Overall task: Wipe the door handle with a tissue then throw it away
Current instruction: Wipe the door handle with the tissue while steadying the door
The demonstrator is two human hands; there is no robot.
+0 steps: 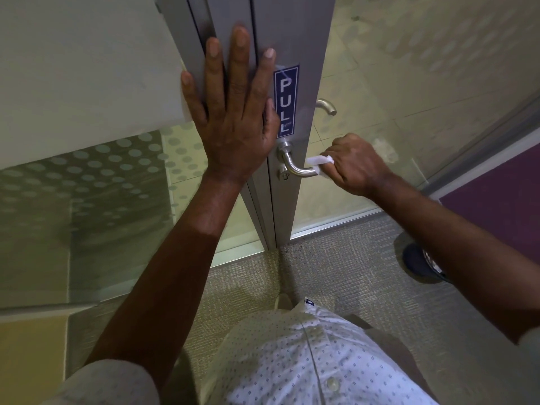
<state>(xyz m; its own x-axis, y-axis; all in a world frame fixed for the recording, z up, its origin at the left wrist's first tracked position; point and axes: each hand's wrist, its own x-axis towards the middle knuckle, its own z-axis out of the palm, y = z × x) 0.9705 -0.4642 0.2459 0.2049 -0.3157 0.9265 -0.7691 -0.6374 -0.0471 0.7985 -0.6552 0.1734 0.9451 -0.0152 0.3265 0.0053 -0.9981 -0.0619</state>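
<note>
A brushed-metal lever door handle [295, 168] sticks out of the grey door frame [306, 39], just below a blue PULL sticker [286, 100]. My right hand [355, 166] is closed around a white tissue [320, 162], which is wrapped over the free end of the lever. My left hand [233, 112] lies flat with fingers spread against the door frame, left of the sticker and above the handle. A small keyhole [284, 176] sits under the handle's base.
The door is glass; a second lever handle [327, 106] shows through it on the far side. Frosted dotted glass panels stand on the left. A purple panel [496, 200] is at right. Carpet lies underfoot, with a dark shoe [420, 261] at right.
</note>
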